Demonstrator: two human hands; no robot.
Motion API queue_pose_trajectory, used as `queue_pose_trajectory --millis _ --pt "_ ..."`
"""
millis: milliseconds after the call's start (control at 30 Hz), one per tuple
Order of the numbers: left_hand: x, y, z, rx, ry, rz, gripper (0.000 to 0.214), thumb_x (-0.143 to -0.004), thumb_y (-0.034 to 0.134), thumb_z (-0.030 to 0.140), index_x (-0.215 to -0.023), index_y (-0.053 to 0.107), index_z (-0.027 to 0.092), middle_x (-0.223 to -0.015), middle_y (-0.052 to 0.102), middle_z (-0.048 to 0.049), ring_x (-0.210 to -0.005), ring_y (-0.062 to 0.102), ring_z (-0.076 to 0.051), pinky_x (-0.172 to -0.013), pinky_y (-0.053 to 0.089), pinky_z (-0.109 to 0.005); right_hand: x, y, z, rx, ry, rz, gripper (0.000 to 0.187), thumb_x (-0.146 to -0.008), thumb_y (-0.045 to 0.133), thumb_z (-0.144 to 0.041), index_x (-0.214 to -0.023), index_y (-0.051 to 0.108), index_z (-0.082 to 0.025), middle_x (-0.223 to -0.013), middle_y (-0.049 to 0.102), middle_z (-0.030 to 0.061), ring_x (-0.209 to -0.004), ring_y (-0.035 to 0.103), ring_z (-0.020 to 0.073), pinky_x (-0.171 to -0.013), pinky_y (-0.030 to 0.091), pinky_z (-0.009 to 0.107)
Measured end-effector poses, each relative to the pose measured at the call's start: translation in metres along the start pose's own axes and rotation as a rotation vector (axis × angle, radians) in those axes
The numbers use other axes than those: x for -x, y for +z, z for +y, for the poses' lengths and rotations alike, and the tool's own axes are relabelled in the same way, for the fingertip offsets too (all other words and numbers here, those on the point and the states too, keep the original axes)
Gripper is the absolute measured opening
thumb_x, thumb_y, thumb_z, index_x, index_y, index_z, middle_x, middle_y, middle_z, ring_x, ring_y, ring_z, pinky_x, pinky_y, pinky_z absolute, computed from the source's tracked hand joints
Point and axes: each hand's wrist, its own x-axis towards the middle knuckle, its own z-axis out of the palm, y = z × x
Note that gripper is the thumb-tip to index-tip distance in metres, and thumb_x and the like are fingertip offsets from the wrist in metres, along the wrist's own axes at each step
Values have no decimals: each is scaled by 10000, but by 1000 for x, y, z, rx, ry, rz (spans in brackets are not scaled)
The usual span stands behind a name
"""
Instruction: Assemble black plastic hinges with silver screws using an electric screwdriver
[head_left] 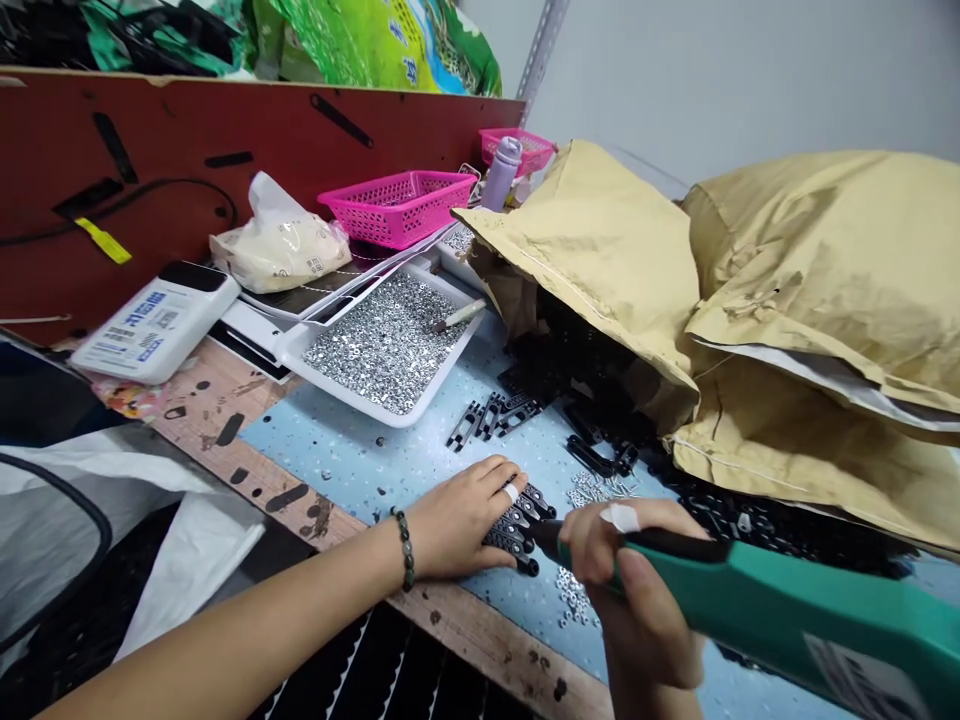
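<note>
The blue mat (352,450) holds fanned black slotted plastic strips (517,525).

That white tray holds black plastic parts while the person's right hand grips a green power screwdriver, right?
Not quite: the head view shows the white tray holding small silver nuts, not black plastic parts; the right hand does grip the green power screwdriver.

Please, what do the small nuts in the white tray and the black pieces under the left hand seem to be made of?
The small nuts look like bright plated metal, probably steel, because they glint silver. The black pieces under the left hand look like matte moulded plastic, judging by their dull surface, though a black-coated metal cannot be ruled out.
</note>
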Motion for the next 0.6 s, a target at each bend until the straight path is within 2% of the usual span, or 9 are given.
queue_pose_trajectory --millis 100,200,600 --pt "0 -1 0 6 8 6 865 -710 767 488 -1352 361 74 -1329 422 -197 -1294 319 -339 -1089 320 -445 2 1 -5 -100 -16 12 76 -863 509 -246 -916 546 -206 -536 480 -80 -417 451 103 -538 427 314" --pt "-1 -3 1 21 8 7 853 -708 769 487 -1336 374 67 -1317 431 -196 -1289 327 -334 -1092 317 -437 3 2 -3 -109 24 -4 71 -863 512 -225 -917 552 -203 -530 482 -80 -424 448 101 -543 430 311" --pt "0 -2 1 16 1 -2 864 -705 769 493 -1347 364 81 -1330 422 -191 -1298 311 -338 -1096 310 -444 6 -1 2 -102 32 -23 71 -868 530 -264 -923 547 -221 -527 479 -72 -433 458 118 -525 424 315"
